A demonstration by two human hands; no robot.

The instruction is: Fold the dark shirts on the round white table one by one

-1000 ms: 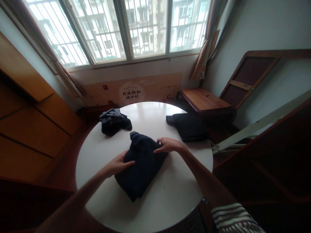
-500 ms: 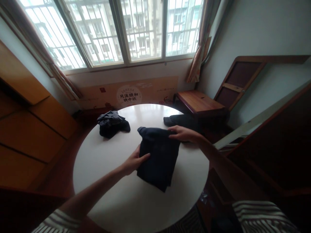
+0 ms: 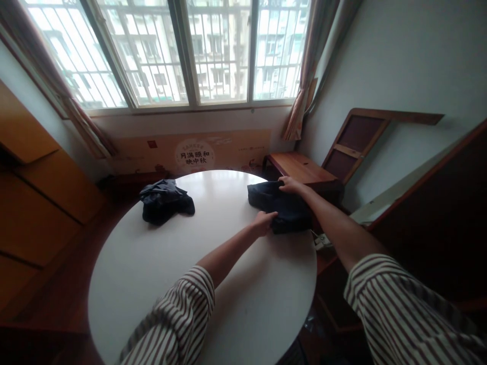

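A folded dark navy garment [image 3: 291, 210] lies at the right rear of the round white table [image 3: 160, 284], its exact kind hard to make out. My left hand [image 3: 265, 223] grips its near left edge, thumb on top. At its far edge, my right hand [image 3: 291, 185] has its fingers closed on the cloth. The dark clothing seen at this spot earlier is now covered by the garment. Across the table to the left sits a crumpled heap of dark and grey clothes [image 3: 165, 200], apart from both hands.
Behind the table's right rear stands a wooden stool or low table [image 3: 300, 167]. A wooden frame with dark panels [image 3: 353, 139] leans on the right wall. Orange-brown cabinets [image 3: 45, 203] are at left, and a barred window [image 3: 163, 56] spans the back.
Both hands have carried the folded garment right and away from me, from above the table's middle onto the dark clothing at the right rear. My view has shifted slightly.
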